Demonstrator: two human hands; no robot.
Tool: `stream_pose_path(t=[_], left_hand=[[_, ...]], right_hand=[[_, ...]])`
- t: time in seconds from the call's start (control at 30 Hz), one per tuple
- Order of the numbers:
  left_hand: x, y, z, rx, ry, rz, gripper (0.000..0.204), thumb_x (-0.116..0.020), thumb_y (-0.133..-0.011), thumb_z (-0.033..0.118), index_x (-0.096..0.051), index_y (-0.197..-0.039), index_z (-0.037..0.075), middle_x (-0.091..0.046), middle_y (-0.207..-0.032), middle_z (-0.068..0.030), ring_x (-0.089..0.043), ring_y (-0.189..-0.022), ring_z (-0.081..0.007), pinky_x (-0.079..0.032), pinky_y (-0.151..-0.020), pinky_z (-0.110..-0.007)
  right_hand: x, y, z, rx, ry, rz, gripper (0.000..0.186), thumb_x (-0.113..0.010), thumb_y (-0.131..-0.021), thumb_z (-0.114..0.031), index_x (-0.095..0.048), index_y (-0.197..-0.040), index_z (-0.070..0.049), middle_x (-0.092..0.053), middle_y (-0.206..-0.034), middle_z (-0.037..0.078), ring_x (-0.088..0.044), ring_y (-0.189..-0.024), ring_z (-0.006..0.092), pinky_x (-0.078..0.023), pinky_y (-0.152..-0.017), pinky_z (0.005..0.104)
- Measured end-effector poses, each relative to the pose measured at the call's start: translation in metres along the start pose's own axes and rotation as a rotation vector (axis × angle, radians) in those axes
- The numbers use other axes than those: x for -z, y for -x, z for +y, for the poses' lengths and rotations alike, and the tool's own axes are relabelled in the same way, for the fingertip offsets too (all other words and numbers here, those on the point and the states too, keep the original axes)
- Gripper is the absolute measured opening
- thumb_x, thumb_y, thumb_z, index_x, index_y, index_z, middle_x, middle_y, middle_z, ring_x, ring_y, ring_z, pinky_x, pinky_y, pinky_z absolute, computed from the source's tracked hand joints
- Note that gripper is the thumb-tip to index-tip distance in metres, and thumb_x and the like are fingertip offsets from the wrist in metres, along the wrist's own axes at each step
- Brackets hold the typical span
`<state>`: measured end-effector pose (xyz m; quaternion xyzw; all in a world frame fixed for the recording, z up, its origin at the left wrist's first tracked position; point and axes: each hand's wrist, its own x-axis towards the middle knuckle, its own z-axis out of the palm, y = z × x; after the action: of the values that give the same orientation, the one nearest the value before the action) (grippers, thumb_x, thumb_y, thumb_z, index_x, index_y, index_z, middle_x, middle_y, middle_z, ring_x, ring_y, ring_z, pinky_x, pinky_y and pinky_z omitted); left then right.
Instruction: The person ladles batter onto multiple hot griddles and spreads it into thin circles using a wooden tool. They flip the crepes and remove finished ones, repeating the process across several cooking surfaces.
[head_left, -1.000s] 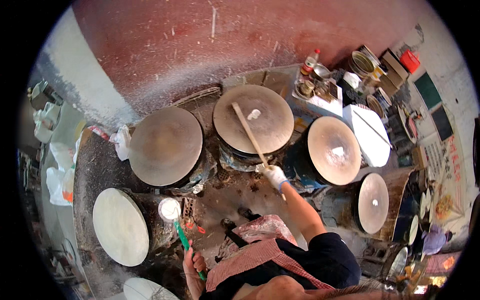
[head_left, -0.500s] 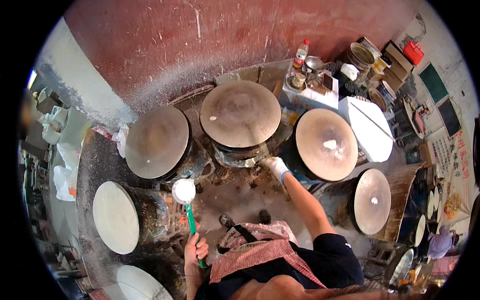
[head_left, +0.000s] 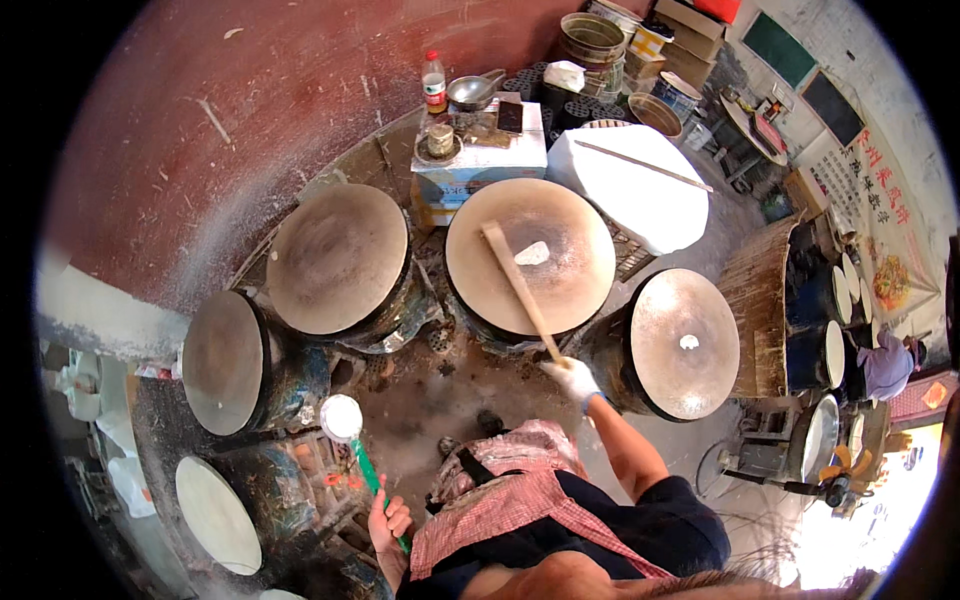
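My left hand [head_left: 390,522], bare, is closed on the green handle of a ladle [head_left: 341,418]. The ladle's round bowl looks full of white batter and hangs level over the floor between the stoves. My right hand [head_left: 572,383], in a white glove, grips a pale wooden stick [head_left: 525,297]. This stick reaches over a round griddle [head_left: 580,235], its far end beside a small white patch of batter [head_left: 532,253]. Whether the stick touches the surface I cannot tell. Right of my glove, another griddle [head_left: 690,310] bears a smaller white patch [head_left: 689,342].
More round griddles [head_left: 338,255] on drum stoves curve around my left, one paler [head_left: 217,515]. Behind stand a white box [head_left: 480,170] with a bottle [head_left: 434,82] and metal pan [head_left: 470,92], and a white-covered block [head_left: 630,190]. A person [head_left: 885,365] is far right.
My view has turned right. My gloved right hand was low beside a stove with no stick visible; now it holds the wooden stick over a griddle. The left hand keeps the ladle.
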<state>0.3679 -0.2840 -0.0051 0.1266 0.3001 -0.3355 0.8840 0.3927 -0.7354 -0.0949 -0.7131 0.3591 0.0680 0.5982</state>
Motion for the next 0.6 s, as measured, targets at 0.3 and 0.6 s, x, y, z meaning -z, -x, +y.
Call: stream_pose_path(t=[0.3,0.6], left_hand=[[-0.047,-0.022,0.003,0.177,-0.047,-0.071,0.035,-0.031,-0.097,0.025,-0.036,-0.131,0.02,-0.042,-0.063,-0.0037,-0.04,-0.042,-0.0105,-0.035,-0.033,-0.026],[-0.052,-0.004,0.01,0.242,-0.116,0.035,0.032,-0.033,-0.096,0.026,-0.039,-0.128,0.023,-0.04,-0.061,-0.0016,-0.036,-0.039,-0.0093,-0.031,-0.031,-0.024]], right_hand=[[-0.004,0.036,0.004,-0.041,-0.029,0.019,0.032,-0.06,-0.079,-0.033,-0.06,-0.082,-0.001,-0.05,-0.059,0.0,-0.044,-0.057,0.0081,-0.037,-0.052,0.0249],[-0.047,0.055,0.031,0.027,0.141,-0.295,0.036,-0.062,-0.08,-0.036,-0.06,-0.091,-0.001,-0.058,-0.071,0.004,-0.051,-0.064,0.0128,-0.042,-0.057,0.0288]])
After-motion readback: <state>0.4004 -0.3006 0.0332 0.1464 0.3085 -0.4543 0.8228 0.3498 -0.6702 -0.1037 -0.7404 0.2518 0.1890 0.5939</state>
